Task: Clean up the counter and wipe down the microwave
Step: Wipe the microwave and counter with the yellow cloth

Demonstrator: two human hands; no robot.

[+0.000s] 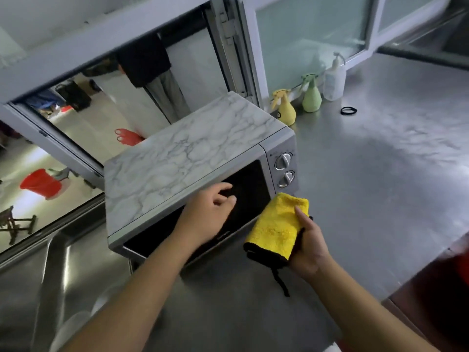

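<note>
The stainless counter (380,186) carries the marble-topped microwave (187,158), its dark door closed, and the wiping step looks about to begin. The left hand (210,214) hovers relaxed before the door while the right hand (308,247) grips a folded yellow microfibre cloth (276,224) just beside it; next, press cloth to door. Behind stand yellow (285,110) and green spray bottles (311,96) and a pump bottle (334,80), contents unclear.

Your right hand (308,246) holds a yellow cloth (278,224) beside the microwave (182,158); your left hand (210,214) hovers at its dark door.
</note>
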